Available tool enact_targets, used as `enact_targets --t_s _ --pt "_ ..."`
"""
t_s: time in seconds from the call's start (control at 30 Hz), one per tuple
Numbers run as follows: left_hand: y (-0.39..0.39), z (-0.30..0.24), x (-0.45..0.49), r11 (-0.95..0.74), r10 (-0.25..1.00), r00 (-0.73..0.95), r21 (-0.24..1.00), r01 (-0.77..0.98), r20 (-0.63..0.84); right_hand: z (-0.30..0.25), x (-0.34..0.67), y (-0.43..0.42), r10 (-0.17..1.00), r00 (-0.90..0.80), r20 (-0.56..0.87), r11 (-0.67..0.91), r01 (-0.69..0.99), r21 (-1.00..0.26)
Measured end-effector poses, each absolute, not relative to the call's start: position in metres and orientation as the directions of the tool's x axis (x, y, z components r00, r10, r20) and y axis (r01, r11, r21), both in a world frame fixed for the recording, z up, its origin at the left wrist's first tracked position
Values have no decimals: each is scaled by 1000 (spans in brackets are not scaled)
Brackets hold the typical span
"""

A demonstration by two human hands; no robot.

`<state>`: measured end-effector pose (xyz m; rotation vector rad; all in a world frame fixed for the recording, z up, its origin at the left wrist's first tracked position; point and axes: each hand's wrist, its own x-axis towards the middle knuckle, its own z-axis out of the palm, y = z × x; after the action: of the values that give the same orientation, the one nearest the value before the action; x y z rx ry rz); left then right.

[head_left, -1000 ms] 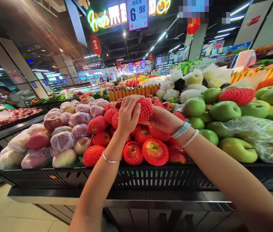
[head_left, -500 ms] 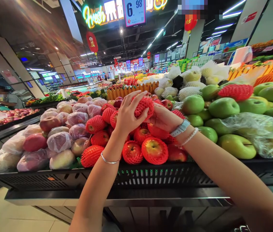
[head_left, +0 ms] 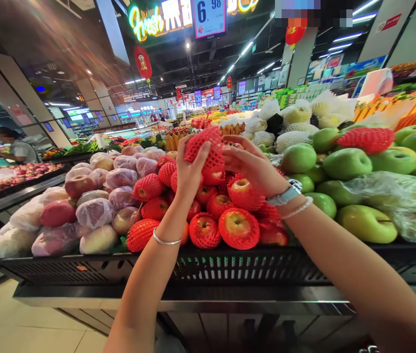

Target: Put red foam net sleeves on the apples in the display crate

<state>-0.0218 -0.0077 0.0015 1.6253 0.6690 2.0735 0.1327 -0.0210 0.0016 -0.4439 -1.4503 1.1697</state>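
Observation:
My left hand is closed around a red foam net sleeve, thumb across its near side, held above the pile. Whether an apple sits inside the sleeve I cannot tell. At the sleeve's right edge is my right hand, its fingers bent and apart, with no object visible in its grasp; the fingertips are partly hidden. Below both hands lie red apples in foam nets, among them one front apple with its end showing and another apple beside it.
A black slatted crate holds the fruit along the counter edge. Film-wrapped fruit is heaped on the left. Green fruit and a clear plastic bag lie on the right. A person is at the far left.
The sleeve has shifted left and up with my left hand and now stands more upright. My right hand has drawn away from beneath it, uncovering apples in the pile.

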Motion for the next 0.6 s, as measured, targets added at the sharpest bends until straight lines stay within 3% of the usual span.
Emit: enact_targets --t_s 0.1,0.2,0.27,0.37,0.6 --pt "-6 1 -18 -604 794 -209 706 -370 570 0 138 -14 676 -116 727 722 -91 -686" --pt "-2 -1 -19 -416 886 -42 755 -507 461 -4 137 -9 602 -203 772 783 -38 -621" --pt "4 -4 -22 -417 871 51 790 -449 489 -8 131 -9 597 -314 738 756 -85 -648" --pt "12 -10 -25 -538 791 212 817 -207 574 -12 121 -13 607 -379 699 704 -153 -694" --pt "11 -14 -17 -768 627 293 636 75 722 -11 116 -19 689 -233 686 638 -252 -728"
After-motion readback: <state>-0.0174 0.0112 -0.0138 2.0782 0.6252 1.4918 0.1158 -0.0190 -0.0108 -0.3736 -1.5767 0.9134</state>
